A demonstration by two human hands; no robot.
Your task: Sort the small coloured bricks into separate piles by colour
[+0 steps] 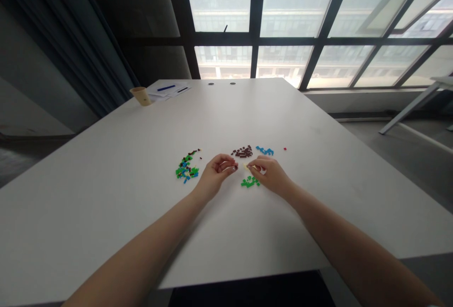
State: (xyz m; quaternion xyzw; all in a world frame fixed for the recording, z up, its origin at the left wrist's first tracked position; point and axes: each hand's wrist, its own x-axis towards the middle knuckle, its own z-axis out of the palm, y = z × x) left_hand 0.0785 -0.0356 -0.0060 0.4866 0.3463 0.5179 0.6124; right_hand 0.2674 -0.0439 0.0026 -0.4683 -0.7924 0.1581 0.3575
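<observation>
Both my hands rest on the white table (pixel 148 156), fingertips almost meeting. My left hand (pixel 216 169) is curled shut with a tiny pale piece pinched at its fingertips. My right hand (pixel 268 174) is pinched shut on a small yellowish brick (pixel 245 166). Left of my left hand lies a mixed pile of small bricks (pixel 187 167), green, blue, yellow and dark. Just beyond the hands sit a dark brown pile (pixel 242 151) and a blue pile (pixel 265 150). A green pile (pixel 249 183) lies under my right hand's fingers. One red piece (pixel 285 148) lies alone to the right.
A tan paper cup (pixel 141 95) and papers with blue pens (pixel 168 89) sit at the table's far left corner. Large windows (pixel 283 23) stand behind the table. A dark curtain (pixel 85 47) hangs at the left. The near table edge is below my forearms.
</observation>
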